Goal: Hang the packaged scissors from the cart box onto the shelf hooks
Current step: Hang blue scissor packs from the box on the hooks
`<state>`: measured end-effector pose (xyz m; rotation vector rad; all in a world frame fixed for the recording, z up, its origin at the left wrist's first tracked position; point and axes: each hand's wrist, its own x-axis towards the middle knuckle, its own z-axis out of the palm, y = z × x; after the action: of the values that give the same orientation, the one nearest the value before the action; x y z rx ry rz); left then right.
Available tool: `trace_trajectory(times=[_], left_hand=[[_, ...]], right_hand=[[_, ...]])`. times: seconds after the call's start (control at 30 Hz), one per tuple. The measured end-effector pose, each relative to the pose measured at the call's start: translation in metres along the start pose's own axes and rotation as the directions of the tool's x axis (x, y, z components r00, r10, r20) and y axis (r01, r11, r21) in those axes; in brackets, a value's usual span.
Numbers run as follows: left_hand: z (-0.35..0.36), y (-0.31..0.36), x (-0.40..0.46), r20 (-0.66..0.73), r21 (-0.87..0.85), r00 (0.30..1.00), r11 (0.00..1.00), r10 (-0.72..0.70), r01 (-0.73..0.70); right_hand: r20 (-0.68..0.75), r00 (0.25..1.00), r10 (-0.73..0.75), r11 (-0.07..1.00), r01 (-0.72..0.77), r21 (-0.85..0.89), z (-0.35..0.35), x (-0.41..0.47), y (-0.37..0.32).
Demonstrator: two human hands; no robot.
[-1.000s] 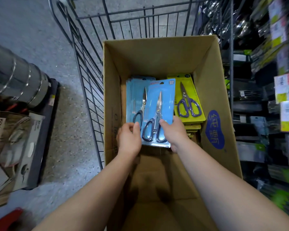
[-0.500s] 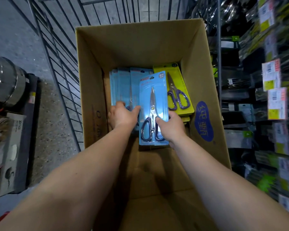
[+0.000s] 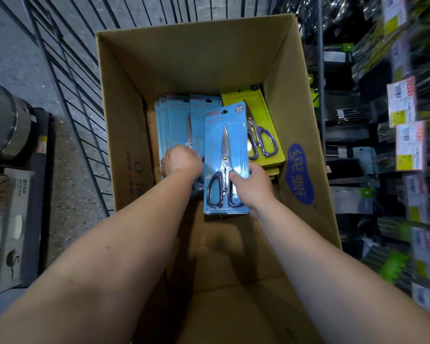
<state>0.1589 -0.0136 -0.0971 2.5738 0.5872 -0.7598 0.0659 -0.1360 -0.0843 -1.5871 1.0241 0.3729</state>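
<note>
You're at the picking stage — nothing visible here has reached a hook yet, as far as this view shows. Your right hand (image 3: 252, 186) holds 1 blue scissors pack (image 3: 226, 160) by its lower end, thumb pressed over the handle loops, the card lifted clear of the others in the cardboard box (image 3: 184, 60). Your left hand (image 3: 181, 162) is down on the blue stack (image 3: 176, 125) with fingers curled over its near edge, seemingly gripping more packs, though what the fingertips do underneath is hidden. Beside that stack lies a yellow stack (image 3: 261, 112), untouched. So most of the stock is left to hang, and the shelf (image 3: 382, 145) on your right is blurred — I can't pick out free hooks.

The packs are flat, stiff cards under glossy clear blister, each with a punched hang slot at the top; the scissors inside have bright steel blades and dark oval loops. The box is plain matte corrugated board, sitting inside a wire cart (image 3: 67, 78).
</note>
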Motion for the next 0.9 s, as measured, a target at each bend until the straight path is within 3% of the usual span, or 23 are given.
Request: trace_trajectory(times=[0.27,0.47,0.6,0.7,0.9], left_hand=[[0.006,0.002,-0.006,0.015,0.119,0.997,0.99,0.073,-0.074],[0.005,-0.001,-0.002,0.01,0.081,0.998,0.995,0.061,-0.061],[0.003,-0.004,-0.008,-0.008,-0.024,0.998,0.997,0.069,-0.069],[-0.002,-0.011,-0.016,0.002,-0.201,0.996,0.976,0.087,-0.085],[-0.019,-0.031,-0.038,0.157,-0.449,0.986,0.893,0.052,0.024]], right_hand=[[-0.023,1.0,-0.01,1.0,0.009,-0.022,-0.009,0.002,0.003],[-0.018,1.0,-0.016,0.999,0.016,-0.032,-0.012,0.004,0.007],[-0.021,1.0,-0.01,1.0,0.01,-0.001,-0.013,0.003,0.007],[-0.011,0.999,0.049,0.998,-0.048,0.044,-0.015,0.004,0.005],[0.073,0.995,0.068,0.989,-0.077,0.126,-0.02,-0.004,0.006]])
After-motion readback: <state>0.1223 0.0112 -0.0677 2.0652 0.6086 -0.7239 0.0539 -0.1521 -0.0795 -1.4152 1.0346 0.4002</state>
